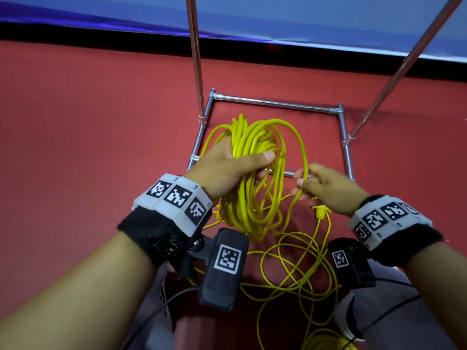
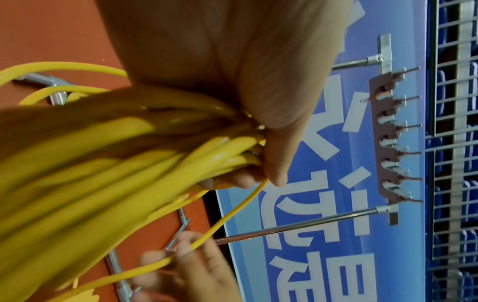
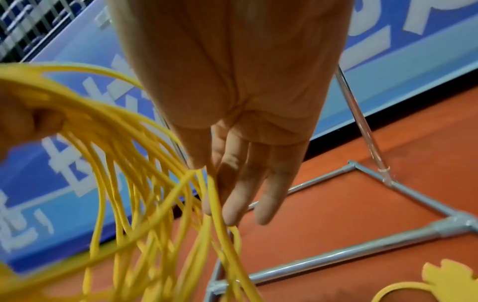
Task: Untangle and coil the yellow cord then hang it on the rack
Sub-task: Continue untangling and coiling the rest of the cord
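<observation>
Lighting was even and moderate in the head view, with wide-angle bending at edges. Both wrist views showed motion blur and soft close-range focus.

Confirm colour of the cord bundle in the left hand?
Yellow cord bundle, clearest in the head view.

Surface: we see a flat red carpeted floor [image 1: 88,127], with a black strip and a blue printed banner along its far edge.
Rack base: a square frame of silver metal tubes [image 1: 275,103] lies flat on the floor; two slanted poles rise from its sides.
Loose cord: tangled loops of thin yellow cord [image 1: 298,271] lie on the floor, nearer us than the frame.
</observation>
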A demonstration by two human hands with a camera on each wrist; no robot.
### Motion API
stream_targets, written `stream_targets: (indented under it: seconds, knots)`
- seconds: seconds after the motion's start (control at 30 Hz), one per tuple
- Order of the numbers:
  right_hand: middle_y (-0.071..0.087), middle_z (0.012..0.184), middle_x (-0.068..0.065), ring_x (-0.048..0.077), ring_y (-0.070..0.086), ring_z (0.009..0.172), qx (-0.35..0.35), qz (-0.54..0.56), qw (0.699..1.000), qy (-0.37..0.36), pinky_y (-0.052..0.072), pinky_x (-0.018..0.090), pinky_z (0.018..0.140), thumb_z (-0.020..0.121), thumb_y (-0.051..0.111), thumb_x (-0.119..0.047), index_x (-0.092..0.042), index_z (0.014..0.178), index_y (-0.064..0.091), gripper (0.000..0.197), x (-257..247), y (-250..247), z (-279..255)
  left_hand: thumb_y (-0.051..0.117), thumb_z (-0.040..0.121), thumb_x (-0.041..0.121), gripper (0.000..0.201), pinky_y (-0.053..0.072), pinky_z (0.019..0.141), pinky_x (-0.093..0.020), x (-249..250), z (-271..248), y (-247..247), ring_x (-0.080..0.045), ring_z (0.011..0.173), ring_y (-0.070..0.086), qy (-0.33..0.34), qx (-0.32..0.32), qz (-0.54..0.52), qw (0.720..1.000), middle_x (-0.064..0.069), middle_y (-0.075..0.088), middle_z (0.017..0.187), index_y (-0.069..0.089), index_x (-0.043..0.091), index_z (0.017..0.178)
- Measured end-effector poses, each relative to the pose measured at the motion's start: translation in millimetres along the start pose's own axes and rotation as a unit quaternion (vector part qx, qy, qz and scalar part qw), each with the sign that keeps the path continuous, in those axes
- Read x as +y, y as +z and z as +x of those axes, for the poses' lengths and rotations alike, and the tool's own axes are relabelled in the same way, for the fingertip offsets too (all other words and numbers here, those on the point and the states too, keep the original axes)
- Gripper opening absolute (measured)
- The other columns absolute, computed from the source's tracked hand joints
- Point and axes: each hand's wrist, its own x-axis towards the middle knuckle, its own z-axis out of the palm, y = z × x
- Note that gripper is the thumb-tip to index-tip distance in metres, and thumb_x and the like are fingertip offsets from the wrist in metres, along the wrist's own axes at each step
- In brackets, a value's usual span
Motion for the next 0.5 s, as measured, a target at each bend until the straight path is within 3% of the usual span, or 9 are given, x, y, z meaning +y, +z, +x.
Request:
stream_targets:
  seconds: [0.1,0.17,0.23,0.37,0.5]
  knots:
    - [0.066,0.073,0.007,0.01,0.059,0.051,0.032,0.124,0.992,0.0,0.053,0.021,0.052,0.099,0.046,-0.017,-0.02,0.09,0.047,0.01,-21,-4,-4,0.077,0.063,0.041,0.062,0.05,0.074,-0.044,-7,0,0,-0.023,0.07,0.054,0.023,0.034,0.051,0.998,-0.014,0.057,0.076,0.054,-0.008,0.093]
    - [0.063,0.069,0.005,0.009,0.058,0.047,0.018,0.173,0.985,-0.006,0.055,0.024,0.053,0.1,0.043,-0.019,-0.02,0.093,0.049,0.009,-34,-4,-8,0.08,0.062,0.038,0.066,0.052,0.078,-0.051,-11,0,1,-0.024,0.072,0.056,0.028,0.051,0.071,0.996,-0.015,0.058,0.08,0.053,-0.007,0.1]
    - [0.061,0.068,0.003,0.009,0.058,0.048,-0.011,0.209,0.978,-0.005,0.056,0.024,0.052,0.101,0.04,-0.019,-0.02,0.097,0.051,0.012,-45,-2,-12,0.081,0.066,0.026,0.056,0.051,0.07,-0.048,-17,1,2,-0.022,0.068,0.055,0.03,0.056,0.087,0.994,-0.013,0.057,0.076,0.052,-0.008,0.099]
    - [0.063,0.066,0.001,0.015,0.064,0.054,-0.048,0.308,0.95,-0.018,0.057,0.027,0.055,0.101,0.038,-0.019,-0.019,0.098,0.051,0.013,-62,4,-17,0.081,0.066,0.021,0.041,0.044,0.061,-0.025,-27,2,4,-0.007,0.059,0.052,0.011,0.036,0.095,0.995,0.009,0.056,0.065,0.053,0.004,0.09]
    - [0.065,0.071,0.002,0.018,0.066,0.057,-0.039,0.332,0.941,-0.053,0.058,0.027,0.058,0.101,0.038,-0.02,-0.02,0.099,0.051,0.013,-70,6,-17,0.082,0.071,0.013,0.038,0.047,0.063,-0.022,-33,2,9,-0.004,0.061,0.057,-0.005,0.027,0.071,0.997,0.009,0.062,0.069,0.057,0.0,0.098]
